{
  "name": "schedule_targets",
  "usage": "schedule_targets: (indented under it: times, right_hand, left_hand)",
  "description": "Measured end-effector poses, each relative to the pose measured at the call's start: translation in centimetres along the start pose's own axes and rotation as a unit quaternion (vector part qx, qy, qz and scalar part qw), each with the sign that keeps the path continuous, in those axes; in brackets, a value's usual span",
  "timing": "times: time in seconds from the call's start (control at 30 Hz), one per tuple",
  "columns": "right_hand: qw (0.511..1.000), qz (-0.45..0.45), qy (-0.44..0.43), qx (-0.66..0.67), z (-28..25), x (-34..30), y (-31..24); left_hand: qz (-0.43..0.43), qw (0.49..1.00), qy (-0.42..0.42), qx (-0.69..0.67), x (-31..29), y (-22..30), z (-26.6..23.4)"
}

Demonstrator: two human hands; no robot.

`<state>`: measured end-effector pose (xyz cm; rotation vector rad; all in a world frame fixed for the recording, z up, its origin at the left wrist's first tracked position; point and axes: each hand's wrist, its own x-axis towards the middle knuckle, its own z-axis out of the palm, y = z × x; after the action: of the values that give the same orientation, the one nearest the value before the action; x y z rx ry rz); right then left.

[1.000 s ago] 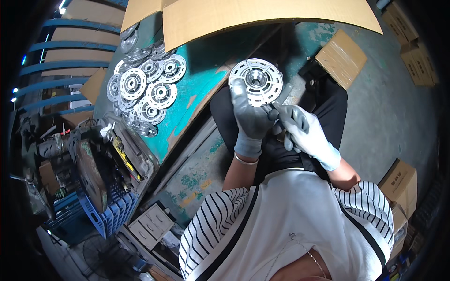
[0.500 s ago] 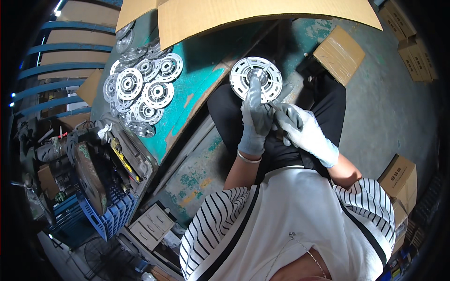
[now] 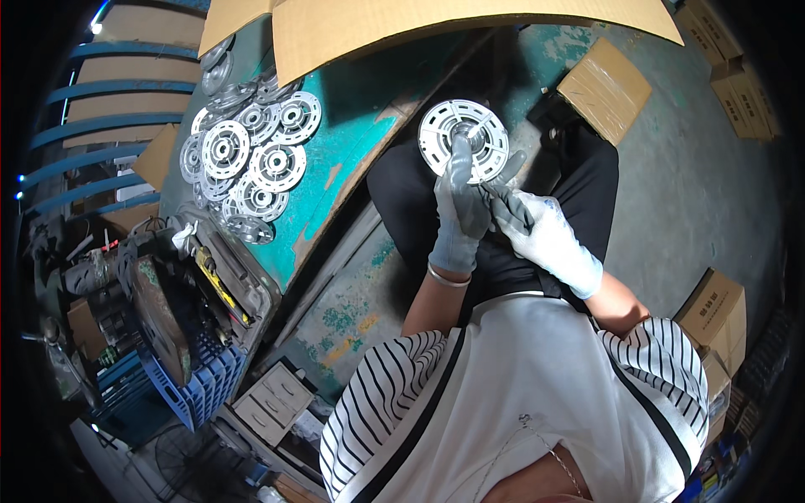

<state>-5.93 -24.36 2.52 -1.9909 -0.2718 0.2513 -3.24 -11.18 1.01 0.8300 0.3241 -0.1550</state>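
A round slotted metal disc (image 3: 435,142) with a raised hub is held up above my lap. My left hand (image 3: 460,201), in a grey-white work glove, grips it, with the thumb against the hub and fingers behind the plate. Just below the disc's lower right edge, my gloved right hand (image 3: 541,228) is closed, its fingertips close to the left hand's fingers. What it pinches, if anything, is too small and hidden to name. On the green table to the left lies a pile of similar metal discs (image 3: 277,167), overlapping one another.
Above the table juts an open cardboard flap (image 3: 470,18). A taped carton (image 3: 605,88) stands beyond my right knee, with more boxes (image 3: 713,306) at the far right. Machinery (image 3: 159,310) and a blue plastic crate (image 3: 197,381) are at left. The green table (image 3: 335,159) has a worn edge.
The disc has turned slightly in my left hand, and a bright glint on its hub has shifted. Both hands stay close together in nearly the same place.
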Motion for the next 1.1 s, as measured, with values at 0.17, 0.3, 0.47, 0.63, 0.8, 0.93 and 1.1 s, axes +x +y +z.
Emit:
schedule_targets:
  times: [0.17, 0.3, 0.47, 0.63, 0.8, 0.93, 1.1]
  right_hand:
    - [1.000, -0.024, 0.013, 0.003, 0.6, -0.1, 1.4]
    - [0.978, 0.139, -0.066, 0.144, -0.4, -0.1, 0.6]
    - [0.996, 0.011, 0.033, 0.082, 0.8, -0.7, 2.1]
    - [0.998, 0.011, 0.027, 0.058, 0.6, -0.6, 1.7]
    - [0.994, -0.091, 0.052, -0.045, 0.3, -0.1, 2.0]
    - [0.990, -0.103, 0.068, -0.072, 0.9, 0.1, 2.3]
    - [0.993, -0.087, 0.080, -0.011, 1.9, 0.1, 3.6]
  left_hand:
    - [-0.069, 0.996, -0.053, 0.011, 0.1, -1.5, -1.8]
    - [-0.091, 0.995, 0.005, -0.033, -0.1, -0.3, -0.5]
    - [0.361, 0.802, 0.001, 0.477, 0.2, -0.9, -0.8]
    - [-0.051, 0.999, 0.007, -0.014, 0.5, -0.6, -0.6]
    - [-0.014, 0.999, 0.025, -0.023, 0.3, 0.3, 1.1]
    - [0.005, 0.998, 0.026, -0.052, 0.4, -0.2, 1.1]
    - [0.003, 0.999, 0.036, -0.021, 0.8, -1.9, -1.1]
